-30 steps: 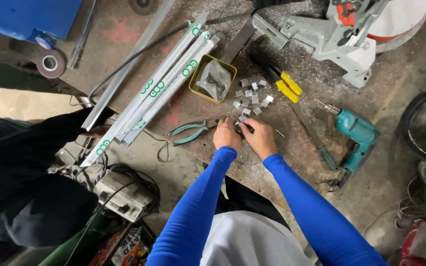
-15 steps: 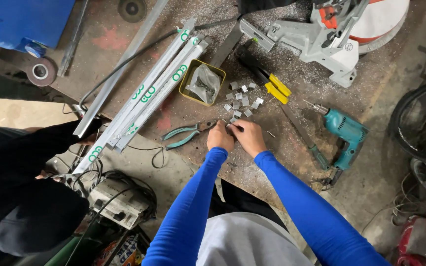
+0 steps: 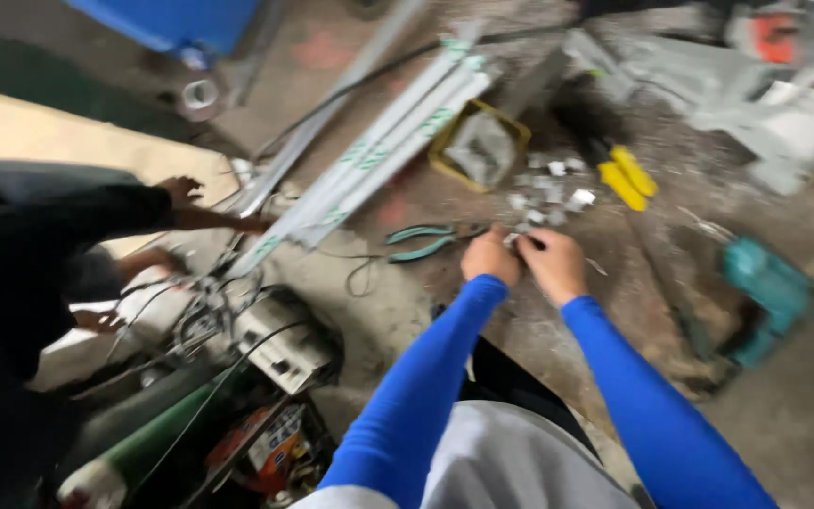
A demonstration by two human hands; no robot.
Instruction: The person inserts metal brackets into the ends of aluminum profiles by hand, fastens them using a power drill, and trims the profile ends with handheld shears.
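My left hand (image 3: 489,256) and my right hand (image 3: 552,263) are together on the dirty floor, fingertips meeting over a small metal piece (image 3: 518,238). Both arms wear blue sleeves. Just beyond the hands lies a scatter of several small silver metal pieces (image 3: 550,187). Teal-handled pliers (image 3: 421,242) lie just left of my left hand. The picture is blurred, so what exactly the fingers pinch is unclear.
A yellow tray (image 3: 482,143) holds more metal parts. White aluminium profiles (image 3: 379,160) run diagonally. A yellow-handled tool (image 3: 626,176) and a teal drill (image 3: 763,292) lie to the right. Another person's hand (image 3: 181,193) in a dark sleeve reaches from the left, above a machine with cables (image 3: 275,344).
The view has swung down and to the left and become blurred. Another person's arm now shows at the left. My hands stay together by the small metal pieces.
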